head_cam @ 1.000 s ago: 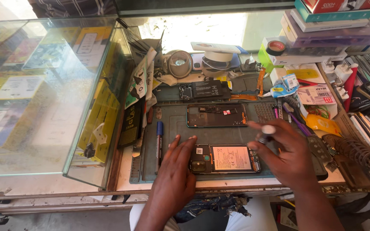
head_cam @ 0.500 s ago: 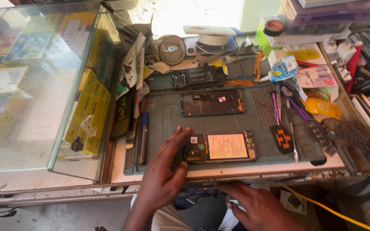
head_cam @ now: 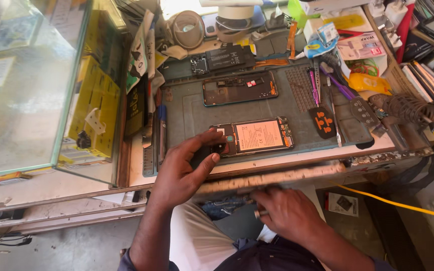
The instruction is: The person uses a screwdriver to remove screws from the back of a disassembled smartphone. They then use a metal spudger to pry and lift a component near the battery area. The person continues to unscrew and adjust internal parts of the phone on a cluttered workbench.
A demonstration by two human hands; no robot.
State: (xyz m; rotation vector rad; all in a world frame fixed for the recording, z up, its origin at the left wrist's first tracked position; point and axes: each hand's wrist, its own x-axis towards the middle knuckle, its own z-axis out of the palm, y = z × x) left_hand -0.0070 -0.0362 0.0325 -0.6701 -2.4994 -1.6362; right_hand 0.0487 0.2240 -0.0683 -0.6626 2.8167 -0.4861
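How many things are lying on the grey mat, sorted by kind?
Opened phones: 2, one under the left hand at, one behind it
Black-and-orange pick: 1
Purple-handled tools: 2
Total: 5
Right hand is below the bench edge.

You work in strong daylight that pours in from the top of the frame — there it burns out to white, while the grey work mat (head_cam: 257,108) sits evenly lit with soft shadows. The glass case (head_cam: 31,85) on your left throws back hazy glare that washes out what lies inside. Your right hand (head_cam: 285,213) and the bench edge (head_cam: 277,175) smear with motion blur — the floor below lies dim.
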